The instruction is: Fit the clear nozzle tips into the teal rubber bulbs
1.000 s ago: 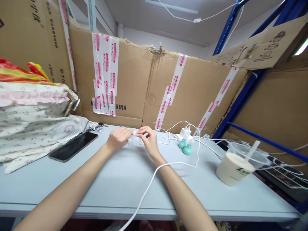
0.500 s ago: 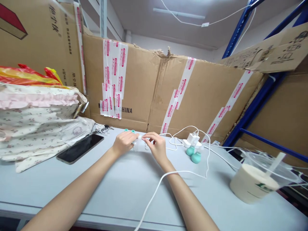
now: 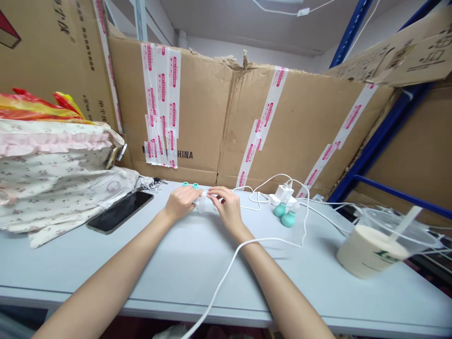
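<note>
- Small white piece: one, mid-counter toward the far side, between our two hands.
- Our left hand: fingers curled, grasping the piece's left end.
- Our right hand: fingers pinching its right end.
- Clear plastic: just below the piece; whether joined to it, we cannot tell.
- Green rings: two, just beyond our left hand.
- Green bulbs: two, to the right, near a white charger.
- Phone: left, beside a flowered bag.
- Drink cup: right, with straw.
</note>
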Motion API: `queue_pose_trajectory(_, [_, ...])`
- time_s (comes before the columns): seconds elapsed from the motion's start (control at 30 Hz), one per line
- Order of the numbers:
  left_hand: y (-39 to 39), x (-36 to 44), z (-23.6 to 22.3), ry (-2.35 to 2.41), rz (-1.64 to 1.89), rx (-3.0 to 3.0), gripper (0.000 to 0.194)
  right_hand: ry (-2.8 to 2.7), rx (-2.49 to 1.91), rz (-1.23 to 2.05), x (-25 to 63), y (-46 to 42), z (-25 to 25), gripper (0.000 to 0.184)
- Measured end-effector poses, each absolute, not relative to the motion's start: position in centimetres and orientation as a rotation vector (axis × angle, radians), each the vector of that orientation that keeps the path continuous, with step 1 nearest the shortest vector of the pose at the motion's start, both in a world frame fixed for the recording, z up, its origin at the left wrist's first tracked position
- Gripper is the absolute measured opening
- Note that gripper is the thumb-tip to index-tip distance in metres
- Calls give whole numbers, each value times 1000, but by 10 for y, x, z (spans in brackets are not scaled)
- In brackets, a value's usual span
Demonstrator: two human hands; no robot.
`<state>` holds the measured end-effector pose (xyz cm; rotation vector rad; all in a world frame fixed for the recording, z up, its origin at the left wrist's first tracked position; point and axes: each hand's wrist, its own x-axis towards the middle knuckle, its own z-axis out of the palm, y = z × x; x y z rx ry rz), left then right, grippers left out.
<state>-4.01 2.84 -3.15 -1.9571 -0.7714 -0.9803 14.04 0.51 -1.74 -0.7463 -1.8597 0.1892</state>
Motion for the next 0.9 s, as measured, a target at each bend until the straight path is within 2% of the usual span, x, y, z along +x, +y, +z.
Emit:
queue_pose_trajectory(0.3, [30,-39,-35,-833,-964,-2008,20,-1961,-740,230,147,8,-10,12])
queue_pose_trajectory(0.67, [23,-24,-31,-854,-1311,-2044,13,-1799,-651,267,145,2,-8,13])
queue_pose_trajectory(0.9, [22,-20,-32,-885,-1336,-2085,16,-1714,-694,341,144,0,-5,11])
